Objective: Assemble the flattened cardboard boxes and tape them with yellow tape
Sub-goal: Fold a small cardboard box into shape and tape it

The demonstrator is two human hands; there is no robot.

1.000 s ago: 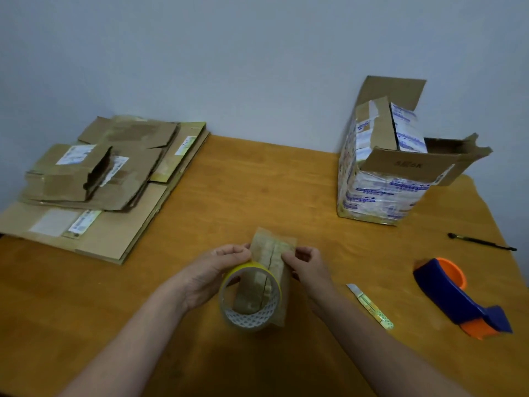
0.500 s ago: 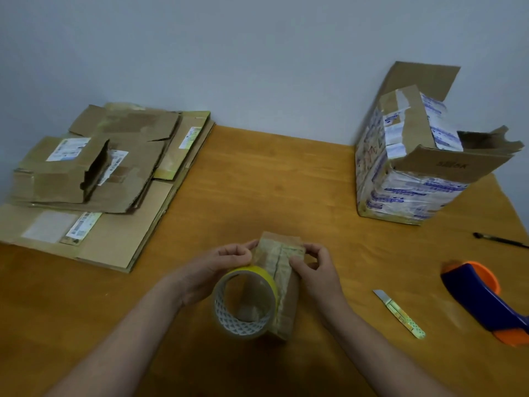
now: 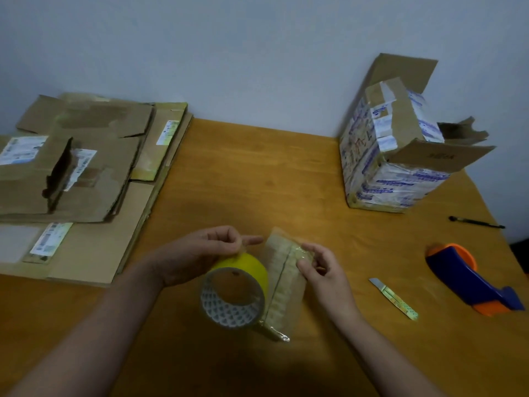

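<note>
Bare left forearm point(image 3: 86, 325), bare right forearm point(image 3: 380, 348)

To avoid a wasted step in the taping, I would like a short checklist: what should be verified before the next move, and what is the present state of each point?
1. Grip on the yellow tape roll: the left hand pinches its top edge. Ok.
2. Tape end freed: cannot tell.
3. The brownish strip clear of the roll: the right hand pinches it, right against the roll. Cannot tell.
4. A box assembled for taping: the flattened boxes lie flat at the left. Not ok.
5. The utility knife at hand: on the table, right of the right hand. Ok.
</note>
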